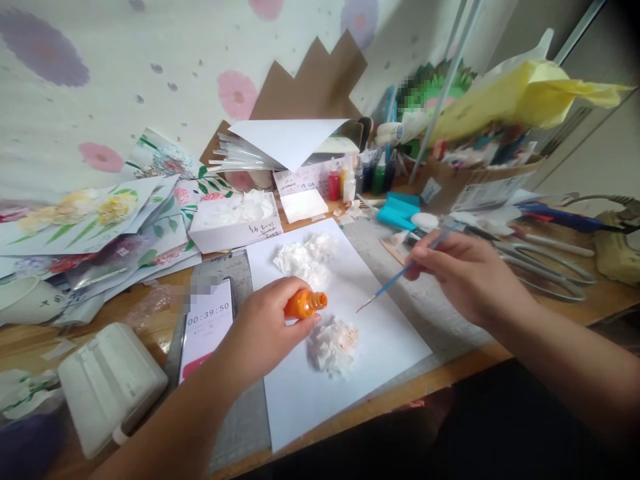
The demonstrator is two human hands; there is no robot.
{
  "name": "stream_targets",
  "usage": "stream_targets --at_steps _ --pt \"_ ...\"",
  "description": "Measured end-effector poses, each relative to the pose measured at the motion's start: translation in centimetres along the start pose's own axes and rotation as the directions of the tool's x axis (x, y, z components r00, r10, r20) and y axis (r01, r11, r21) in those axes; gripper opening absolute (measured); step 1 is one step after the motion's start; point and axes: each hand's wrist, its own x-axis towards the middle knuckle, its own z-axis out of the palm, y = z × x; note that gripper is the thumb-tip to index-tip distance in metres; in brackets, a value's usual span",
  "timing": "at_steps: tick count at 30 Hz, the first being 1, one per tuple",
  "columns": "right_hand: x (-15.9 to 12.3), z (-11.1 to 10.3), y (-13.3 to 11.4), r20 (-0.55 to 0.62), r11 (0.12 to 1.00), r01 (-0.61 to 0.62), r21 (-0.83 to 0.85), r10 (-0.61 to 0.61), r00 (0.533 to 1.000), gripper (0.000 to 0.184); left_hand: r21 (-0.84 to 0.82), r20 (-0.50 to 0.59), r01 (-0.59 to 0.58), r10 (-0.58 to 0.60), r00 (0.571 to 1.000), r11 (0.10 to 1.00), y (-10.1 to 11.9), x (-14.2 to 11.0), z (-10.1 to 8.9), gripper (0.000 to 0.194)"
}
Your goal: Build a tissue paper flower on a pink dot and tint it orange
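My left hand (273, 327) is wrapped round a small orange paint bottle (301, 305), uncapped and tipped so its mouth points right. In my right hand (455, 273) is a thin blue paintbrush (395, 280), its reddish tip pointing down and left, above the paper. Below the bottle, a white ruffled paper flower (334, 348) with orange-red tints on its right side lies on a white sheet (385, 353). Further back on the sheet is a cluster of plain white ruffled flowers (303, 260). The brush tip is apart from both the bottle and the flowers.
A phone (207, 327) showing a timer lies left of the sheet, near a white case (113, 387). Behind are a box of white petals (235, 220), paint bottles (350, 180) and stacked flower cards (100, 227). Scissors (545, 267) and a cardboard box (470, 190) stand right.
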Motion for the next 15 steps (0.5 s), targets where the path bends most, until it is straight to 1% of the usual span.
stream_targets --at_steps 5,10,15 --pt "-0.33 0.08 0.43 0.032 0.997 -0.081 0.001 0.081 0.996 0.016 0.022 0.027 0.008 -0.008 1.000 1.000 0.09 -0.03 0.07 0.017" --pt "-0.39 0.40 0.74 0.040 0.994 -0.105 -0.024 0.106 0.994 0.019 0.057 0.073 0.031 -0.036 0.997 0.998 0.05 0.02 0.22 0.016" --pt "-0.26 0.60 0.73 0.027 0.992 -0.123 -0.022 0.124 0.992 0.020 0.065 0.092 0.048 -0.054 0.994 0.997 0.03 0.12 0.22 0.016"
